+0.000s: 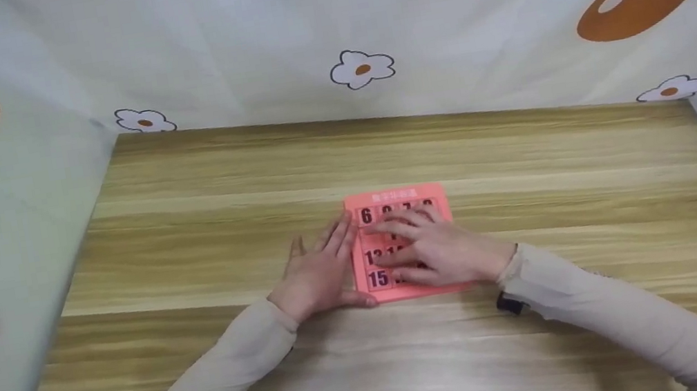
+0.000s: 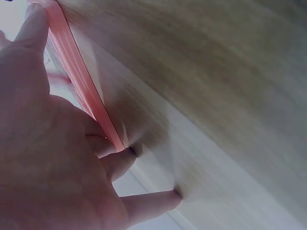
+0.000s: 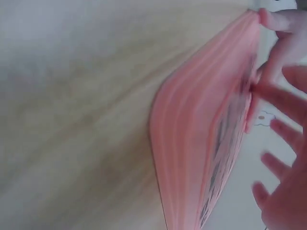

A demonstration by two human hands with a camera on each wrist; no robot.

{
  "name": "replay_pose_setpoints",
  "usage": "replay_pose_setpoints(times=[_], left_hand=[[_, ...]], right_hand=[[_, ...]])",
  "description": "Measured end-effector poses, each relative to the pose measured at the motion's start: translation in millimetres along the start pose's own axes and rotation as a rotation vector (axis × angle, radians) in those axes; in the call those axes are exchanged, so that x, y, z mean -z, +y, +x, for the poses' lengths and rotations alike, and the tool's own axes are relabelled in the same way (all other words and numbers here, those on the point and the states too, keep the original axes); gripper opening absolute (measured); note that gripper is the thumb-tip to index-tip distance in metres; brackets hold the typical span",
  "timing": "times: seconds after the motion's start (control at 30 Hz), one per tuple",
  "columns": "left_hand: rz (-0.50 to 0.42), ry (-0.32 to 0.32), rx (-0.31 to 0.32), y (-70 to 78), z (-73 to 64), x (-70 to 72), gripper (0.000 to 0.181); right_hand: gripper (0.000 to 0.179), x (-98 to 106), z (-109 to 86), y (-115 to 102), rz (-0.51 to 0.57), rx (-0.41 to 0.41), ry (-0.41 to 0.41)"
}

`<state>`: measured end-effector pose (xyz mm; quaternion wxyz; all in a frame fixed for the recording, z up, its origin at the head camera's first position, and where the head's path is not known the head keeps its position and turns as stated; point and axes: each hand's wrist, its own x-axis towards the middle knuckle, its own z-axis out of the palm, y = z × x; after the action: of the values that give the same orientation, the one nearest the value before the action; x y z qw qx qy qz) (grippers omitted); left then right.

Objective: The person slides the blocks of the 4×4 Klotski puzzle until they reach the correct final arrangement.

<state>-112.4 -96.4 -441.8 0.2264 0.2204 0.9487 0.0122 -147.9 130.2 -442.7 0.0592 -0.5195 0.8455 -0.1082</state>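
Observation:
A pink sliding number puzzle point(image 1: 414, 293) lies flat near the middle of the table. Its square tiles carry dark numbers, such as the 6 tile point(image 1: 366, 216) and the 15 tile point(image 1: 378, 279); the second row shows a bare pink spot at its left. My left hand point(image 1: 314, 278) rests against the puzzle's left side, fingers extended, thumb at the lower left corner. Over the tiles spreads my right hand point(image 1: 444, 250), hiding many numbers. In the right wrist view, one finger of the right hand point(image 3: 288, 182) reaches the tile face while the others stay apart from it.
The puzzle lies on a wood-grain table point(image 1: 236, 192). A pale cloth point(image 1: 269, 47) with flower and orange fruit prints rises behind the table and along its sides. A dark band point(image 1: 511, 303) sits at the right wrist, below the light sleeve.

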Motion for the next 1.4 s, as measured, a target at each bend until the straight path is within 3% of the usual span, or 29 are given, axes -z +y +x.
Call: replay_pose_setpoints(times=[0.1,0.33,0.53,0.63,0.77,0.87,0.97,1.03,1.27,1.4], left_hand=[[0.011,0.005,0.002,-0.8,0.0,-0.8,0.120],[0.036,0.009,-0.005,-1.4,0.7,-1.0,0.119],[0.017,-0.001,-0.005,-1.4,-0.4,-2.0,0.120],[0.028,-0.006,0.000,-1.6,-0.7,-2.1,0.120],[0.033,-0.008,0.000,-1.4,-0.4,-1.3,0.121],[0.031,-0.007,0.000,-1.3,0.0,-1.4,0.121],[0.039,-0.009,0.002,-1.1,0.3,-1.6,0.121],[0.034,-0.006,0.002,-0.7,0.0,-1.4,0.121],[-0.010,-0.013,-0.007,-0.7,0.3,0.9,0.121],[-0.024,-0.038,0.003,-1.4,0.5,1.1,0.122]], right_hand=[[0.041,0.5,1.5,1.4,0.006,-0.005,0.010],[0.055,1.0,16.6,10.4,-0.001,-0.151,0.006],[0.044,3.4,12.4,11.2,0.063,-0.058,-0.013],[0.042,4.6,8.3,11.4,0.064,-0.049,0.021],[0.040,4.9,5.5,15.6,0.010,-0.166,0.121],[0.045,3.5,5.8,17.2,0.000,-0.224,0.099],[0.057,1.1,7.1,16.8,0.022,-0.202,0.002],[0.059,0.0,6.6,17.4,0.044,-0.168,-0.020],[0.032,2.0,-5.3,28.3,0.009,-0.061,0.164],[0.037,1.9,-9.3,32.6,-0.087,-0.112,0.146]])
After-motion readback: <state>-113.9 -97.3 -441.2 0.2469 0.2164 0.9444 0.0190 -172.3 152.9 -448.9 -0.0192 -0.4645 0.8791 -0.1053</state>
